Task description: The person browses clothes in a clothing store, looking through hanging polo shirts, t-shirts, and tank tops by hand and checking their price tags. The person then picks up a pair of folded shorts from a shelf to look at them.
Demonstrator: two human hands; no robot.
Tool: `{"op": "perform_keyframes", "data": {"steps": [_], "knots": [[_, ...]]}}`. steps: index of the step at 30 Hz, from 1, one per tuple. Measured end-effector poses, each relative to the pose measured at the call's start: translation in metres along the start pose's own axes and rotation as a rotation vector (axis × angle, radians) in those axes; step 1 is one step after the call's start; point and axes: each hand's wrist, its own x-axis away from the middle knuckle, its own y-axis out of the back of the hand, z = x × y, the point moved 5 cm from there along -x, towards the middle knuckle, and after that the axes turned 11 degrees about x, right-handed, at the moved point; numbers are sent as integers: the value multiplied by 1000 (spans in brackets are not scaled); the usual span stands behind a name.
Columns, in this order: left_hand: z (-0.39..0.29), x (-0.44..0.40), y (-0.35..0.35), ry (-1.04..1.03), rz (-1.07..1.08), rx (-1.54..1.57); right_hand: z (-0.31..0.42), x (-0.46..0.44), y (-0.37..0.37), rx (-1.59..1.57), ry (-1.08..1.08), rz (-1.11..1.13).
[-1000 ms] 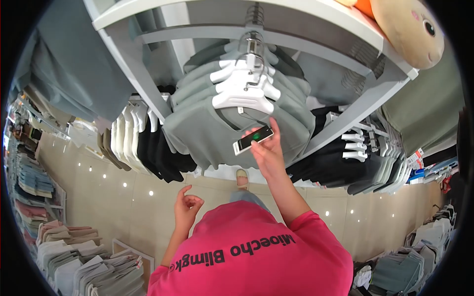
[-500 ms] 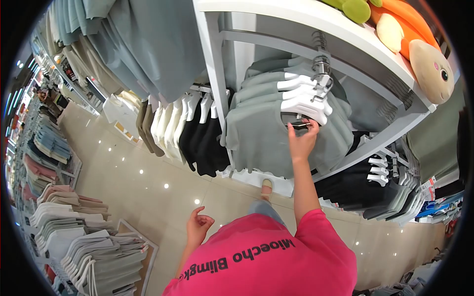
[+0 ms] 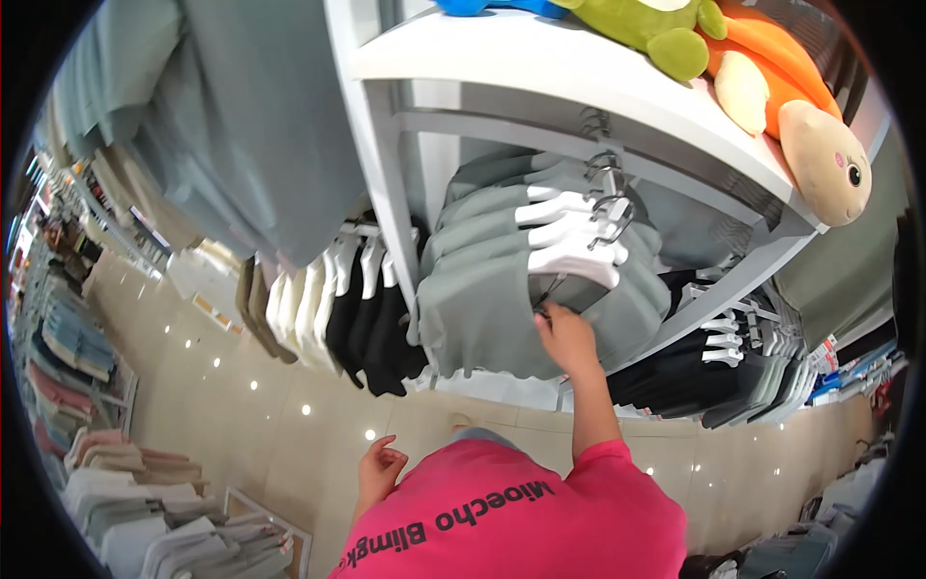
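My right hand (image 3: 567, 338) is at the neckline of the front grey shirt (image 3: 482, 314), its fingers pinched together. A small dark edge and a thin dark cord show at the fingertips, but what they hold is mostly hidden. That shirt hangs on a white hanger (image 3: 575, 259), in front of several similar grey shirts on a metal rail. My left hand (image 3: 379, 465) hovers low over the floor beside my pink shirt (image 3: 511, 511), fingers loosely curled and apart, holding nothing.
Above the grey shirts is a white shelf (image 3: 463, 48) with an orange plush toy (image 3: 772, 58) and a green one (image 3: 666, 39). White and black garments (image 3: 371, 328) hang on the left, dark ones (image 3: 661, 381) on the right. Folded-looking clothes (image 3: 145, 521) fill a rack at lower left.
My right hand has brought the phone-like device from in front of the shirt to its neckline, where it is now nearly hidden. The view has shifted, showing more of the shelf and toys.
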Motion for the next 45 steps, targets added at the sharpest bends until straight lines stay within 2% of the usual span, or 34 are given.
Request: {"op": "perform_keyframes", "data": {"steps": [2,5,8,10,12,14,16,19,20,22,24,26,28,30,32,35,40,42,44,45], "knots": [[-7,-23,0,-35,56,-53,4,-2,7,-43,11,10],[-34,-50,5,-23,148,-170,10,-5,22,-220,-164,-253],[-49,-84,15,-91,176,-356,11,-12,11,-100,-166,-332],[-56,-95,21,-130,178,-452,5,-13,-6,-44,-180,-320],[-54,-108,30,-125,191,-430,2,-12,-32,174,-148,-36],[-51,-117,43,-80,245,-441,12,-10,-30,107,-219,29],[-49,-125,68,-66,261,-423,29,-2,-8,172,-198,-465],[-53,-134,119,-48,314,-506,67,12,-1,244,-331,-653],[-53,-137,144,-38,307,-517,87,18,-7,233,-336,-642],[-59,-142,197,-201,325,-559,130,35,-22,117,-458,-700],[-62,-149,257,-208,272,-595,182,45,-59,77,-432,-721],[-61,-155,323,-244,158,-593,228,52,-121,-232,-426,-535],[-60,-155,378,-212,82,-589,282,53,-186,-295,-354,-422],[-52,-152,428,-234,-78,-695,337,50,-235,-479,-332,-97],[-52,-147,461,-185,-102,-696,390,46,-266,-482,-197,36],[-52,-149,497,-80,-163,-574,448,36,-307,-432,-157,340],[-47,-175,551,-83,-286,-479,529,-18,-363,-544,-49,421],[-59,-192,568,-98,-314,-468,558,-55,-394,-834,-76,400],[-78,-214,588,-15,-333,-452,592,-96,-420,-928,-92,411],[-82,-227,601,-11,-354,-476,609,-116,-427,-913,-68,318]]}}
